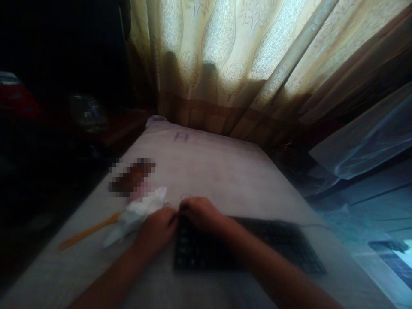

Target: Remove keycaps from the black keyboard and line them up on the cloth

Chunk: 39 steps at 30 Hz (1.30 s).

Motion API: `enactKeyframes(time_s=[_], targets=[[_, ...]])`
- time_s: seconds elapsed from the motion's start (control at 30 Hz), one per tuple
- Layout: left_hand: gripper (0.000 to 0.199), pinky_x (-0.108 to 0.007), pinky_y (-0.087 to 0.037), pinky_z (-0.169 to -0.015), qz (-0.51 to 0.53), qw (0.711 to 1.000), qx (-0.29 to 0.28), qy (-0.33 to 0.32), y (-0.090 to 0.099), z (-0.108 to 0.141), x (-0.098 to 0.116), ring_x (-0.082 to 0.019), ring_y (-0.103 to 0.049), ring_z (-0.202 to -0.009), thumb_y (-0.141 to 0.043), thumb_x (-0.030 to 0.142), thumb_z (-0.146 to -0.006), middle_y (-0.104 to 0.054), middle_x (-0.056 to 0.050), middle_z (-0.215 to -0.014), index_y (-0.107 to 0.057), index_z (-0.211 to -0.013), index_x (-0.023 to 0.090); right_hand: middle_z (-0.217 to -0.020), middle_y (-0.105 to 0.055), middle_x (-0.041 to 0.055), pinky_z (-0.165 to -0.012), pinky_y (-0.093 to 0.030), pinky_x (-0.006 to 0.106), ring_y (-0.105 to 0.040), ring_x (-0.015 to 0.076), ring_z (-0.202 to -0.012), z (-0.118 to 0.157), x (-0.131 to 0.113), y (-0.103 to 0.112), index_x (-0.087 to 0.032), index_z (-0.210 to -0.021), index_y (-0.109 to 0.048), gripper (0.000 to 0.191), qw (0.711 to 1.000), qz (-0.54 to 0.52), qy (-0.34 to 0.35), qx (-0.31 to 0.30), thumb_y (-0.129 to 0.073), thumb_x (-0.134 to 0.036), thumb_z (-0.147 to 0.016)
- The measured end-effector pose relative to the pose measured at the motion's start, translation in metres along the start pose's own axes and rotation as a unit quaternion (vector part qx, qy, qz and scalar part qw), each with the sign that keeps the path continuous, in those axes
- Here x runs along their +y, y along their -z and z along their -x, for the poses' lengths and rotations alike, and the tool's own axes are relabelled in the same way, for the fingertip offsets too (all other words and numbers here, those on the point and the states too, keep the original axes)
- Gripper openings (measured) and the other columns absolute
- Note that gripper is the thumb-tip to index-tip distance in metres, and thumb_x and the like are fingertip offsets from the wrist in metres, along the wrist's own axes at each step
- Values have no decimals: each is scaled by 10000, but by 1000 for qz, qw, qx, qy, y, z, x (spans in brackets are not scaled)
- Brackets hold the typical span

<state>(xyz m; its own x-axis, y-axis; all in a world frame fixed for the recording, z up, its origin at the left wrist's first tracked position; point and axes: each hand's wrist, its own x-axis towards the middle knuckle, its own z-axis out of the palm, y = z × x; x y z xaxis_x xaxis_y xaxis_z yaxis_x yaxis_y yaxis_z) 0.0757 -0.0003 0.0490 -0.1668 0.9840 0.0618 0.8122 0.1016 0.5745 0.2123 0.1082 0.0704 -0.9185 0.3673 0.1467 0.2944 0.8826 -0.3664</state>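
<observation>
A black keyboard (283, 244) lies on the pale cloth-covered table (219, 171). My right hand (201, 212) is over its upper left corner, fingers curled together. My left hand (161, 225) is closed just beside that corner, its fingertips close to those of my right hand. Whatever is between the fingers is too small and blurred to name. Left of my left hand lies a crumpled white cloth or tissue (141, 210), with an orange-brown stick (90, 231) pointing out to the left.
Beyond the white cloth is a pixelated brown and pink patch (133, 178). A patterned curtain (219, 56) hangs behind the table's far edge. A thin cable (315, 225) runs right from the keyboard. Dark, unclear things stand at the left; sheer fabric (370, 133) hangs at the right.
</observation>
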Motion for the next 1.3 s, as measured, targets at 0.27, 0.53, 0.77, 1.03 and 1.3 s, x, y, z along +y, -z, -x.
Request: enactKeyframes(time_s=[0.27,0.53,0.77,1.03,1.3], targets=[[183,-301,-429,-715,1,1000,1,-9,0,0,0,-188,-599,-786,-433,201,-840,-651,-45,-829,-616,-834,195,-803,-689,4,-692,-466,244,-633,150,-747,4,1,2,-216,-887,-656,128,992,-115,-18,50,-570,-155,-815],[247,-316,-459,-780,77,996,-6,-43,2,-2,-4,-192,-608,-870,-443,217,-846,-663,-54,-936,-629,-1009,221,-781,-684,-3,-668,-477,239,-631,142,-735,4,4,2,-198,-832,-666,119,966,-241,-48,79,-550,-173,-842],[243,-334,-461,-831,106,993,-49,-30,5,-4,-10,-194,-604,-917,-508,282,-825,-661,-40,-986,-635,-1028,240,-748,-688,21,-656,-473,255,-635,152,-697,9,5,-10,-194,-809,-673,113,968,-197,-58,142,-562,-193,-832],[262,-337,-455,-861,118,991,-63,-20,6,-5,-8,-200,-602,-949,-518,276,-809,-666,-31,-1018,-638,-1041,251,-680,-639,1,-607,-461,235,-593,137,-650,8,4,-10,-189,-742,-632,168,908,-375,-117,148,-540,-299,-829],[273,-328,-463,-831,130,991,-42,3,5,-5,-7,-204,-607,-929,-539,292,-785,-669,-29,-1016,-636,-1037,255,-637,-593,-19,-588,-436,238,-548,121,-605,6,4,-10,-185,-727,-607,155,865,-451,-166,142,-565,-318,-794]])
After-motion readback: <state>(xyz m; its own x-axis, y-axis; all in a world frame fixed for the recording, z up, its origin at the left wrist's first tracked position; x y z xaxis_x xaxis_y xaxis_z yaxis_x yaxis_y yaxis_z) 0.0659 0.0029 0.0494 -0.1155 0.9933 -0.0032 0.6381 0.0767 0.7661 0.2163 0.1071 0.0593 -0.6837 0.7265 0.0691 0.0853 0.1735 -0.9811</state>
